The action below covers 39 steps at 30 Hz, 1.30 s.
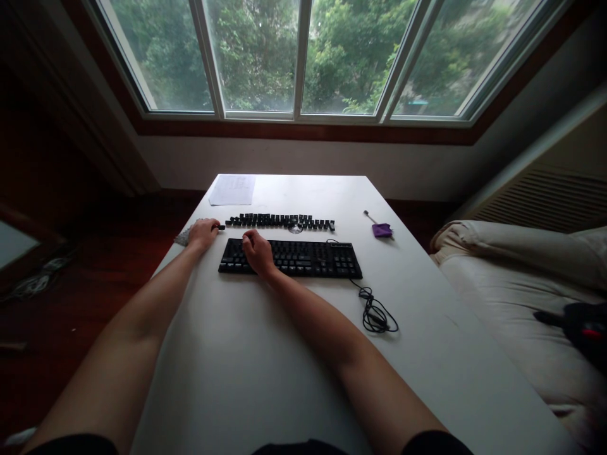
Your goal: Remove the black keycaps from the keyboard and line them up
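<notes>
Nearest: two sleeves (71, 445), black, one on each of your arms. Table (284, 354): one, white, your forearms reaching over it.

From the left:
- Cords (40, 281): one tangle, pale, on the floor; strands too blurred to count.
- Wrapper (181, 238): one, grey and crumpled, at the table's left edge, beside and partly behind your hand.
- Left hand (203, 234): one, fingers drawn close together, tips at a small key; whether they pinch it or only touch it, you cannot tell from here.
- Small key (221, 227): one, black, just left of the row of keys.
- Paper (233, 191): lying flat at the far left corner; sheets not countable.
- Keyboard (310, 260): one, black, lying crosswise in front of you.
- Right hand (258, 251): one, fingers curled in over the keyboard's left part; you cannot tell whether they hold anything.
- Row of keys (260, 220): black, beyond the keyboard, too small to count.
- Clear piece (294, 228): one, rounded, at the row's near side.
- Cable (377, 318): one, black, loosely coiled, leading from the keyboard.
- Cloth (382, 231): one, purple, with one thin stick (368, 216) just beyond.
- Couch (502, 303): one, pale, right of the table.
</notes>
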Available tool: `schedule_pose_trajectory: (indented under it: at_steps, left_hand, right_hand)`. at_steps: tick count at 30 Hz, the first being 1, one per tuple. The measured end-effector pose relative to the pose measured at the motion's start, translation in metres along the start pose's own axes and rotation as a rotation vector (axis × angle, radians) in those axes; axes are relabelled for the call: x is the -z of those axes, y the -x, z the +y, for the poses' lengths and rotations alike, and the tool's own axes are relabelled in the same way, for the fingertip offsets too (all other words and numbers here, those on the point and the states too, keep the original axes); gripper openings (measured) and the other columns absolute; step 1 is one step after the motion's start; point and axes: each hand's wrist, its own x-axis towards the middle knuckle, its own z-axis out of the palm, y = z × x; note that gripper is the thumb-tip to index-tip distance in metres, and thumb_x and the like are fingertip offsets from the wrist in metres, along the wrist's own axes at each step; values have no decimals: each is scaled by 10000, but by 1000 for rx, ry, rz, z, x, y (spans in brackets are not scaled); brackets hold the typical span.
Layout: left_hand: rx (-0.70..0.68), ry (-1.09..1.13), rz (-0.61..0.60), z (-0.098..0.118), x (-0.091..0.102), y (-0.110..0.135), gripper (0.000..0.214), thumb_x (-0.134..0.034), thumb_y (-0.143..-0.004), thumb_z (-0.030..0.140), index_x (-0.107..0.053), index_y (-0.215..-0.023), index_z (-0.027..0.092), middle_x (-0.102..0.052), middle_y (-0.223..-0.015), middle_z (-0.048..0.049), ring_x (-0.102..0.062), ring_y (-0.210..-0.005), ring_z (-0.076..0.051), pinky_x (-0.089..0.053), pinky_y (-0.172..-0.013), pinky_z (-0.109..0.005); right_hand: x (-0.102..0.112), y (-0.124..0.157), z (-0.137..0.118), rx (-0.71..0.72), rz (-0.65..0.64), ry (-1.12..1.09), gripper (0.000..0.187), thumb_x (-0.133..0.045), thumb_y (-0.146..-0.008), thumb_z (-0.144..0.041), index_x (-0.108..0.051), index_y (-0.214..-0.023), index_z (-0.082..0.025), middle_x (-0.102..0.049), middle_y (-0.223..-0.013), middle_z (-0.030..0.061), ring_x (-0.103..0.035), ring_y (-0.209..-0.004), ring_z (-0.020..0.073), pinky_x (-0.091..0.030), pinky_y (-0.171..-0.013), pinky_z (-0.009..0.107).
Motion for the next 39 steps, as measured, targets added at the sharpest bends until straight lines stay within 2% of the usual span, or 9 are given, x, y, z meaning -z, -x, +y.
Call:
schedule_pose_trajectory:
  at_steps: [5,16,21,26,32,35,39]
  left_hand:
    - [35,-126,18,6,-2,0,298,-556,-885,334,-707,-1125,243,-699,-1102,-127,-557,-1059,-323,-407,-941,-461]
    - [-6,-148,31,7,-4,4,305,-554,-895,376,-706,-1129,252,-692,-1150,-120,-533,-1092,-330,-386,-940,-464]
    - [33,-119,42,11,-7,3,289,-565,-896,386,-706,-1110,252,-688,-1163,-129,-525,-1101,-342,-370,-955,-485]
    - [49,-97,54,16,-6,7,313,-557,-892,350,-698,-1151,248,-687,-1170,-136,-517,-1126,-355,-361,-976,-502]
    - [22,-124,71,20,-6,14,383,-547,-891,364,-667,-1235,247,-668,-1211,-139,-524,-1147,-366,-345,-1009,-517]
    - [31,-137,86,23,-6,16,408,-519,-906,353,-638,-1280,244,-648,-1250,-144,-527,-1164,-358,-345,-1015,-505]
    - [28,-128,113,27,-2,23,402,-500,-914,334,-632,-1277,225,-633,-1262,-157,-520,-1184,-357,-350,-1021,-498]
  right_hand:
    - [2,0,-3,9,-2,6,259,-420,-997,-390,-627,-1012,-235,-662,-789,3,-630,-767,187,-429,-756,273]
    - [1,1,-3,21,-10,17,251,-435,-994,-393,-631,-1021,-239,-658,-814,3,-620,-772,185,-431,-774,279]
    - [4,2,-4,28,-31,17,243,-465,-978,-386,-631,-1079,-239,-643,-815,3,-590,-732,173,-437,-745,269]
    - [2,1,0,24,-29,9,216,-517,-953,-392,-629,-1059,-241,-625,-784,-5,-585,-712,171,-451,-735,270]
    - [-3,-1,8,26,-22,-44,202,-546,-935,-302,-628,-1111,-244,-704,-896,21,-659,-815,184,-487,-820,293]
    - [-5,-1,10,34,-15,-115,245,-486,-956,-229,-626,-1156,-257,-742,-1022,32,-698,-916,181,-499,-882,304]
    - [-5,-5,10,-54,-12,-237,285,-402,-997,-246,-638,-1157,-252,-752,-1039,38,-719,-966,174,-532,-897,319]
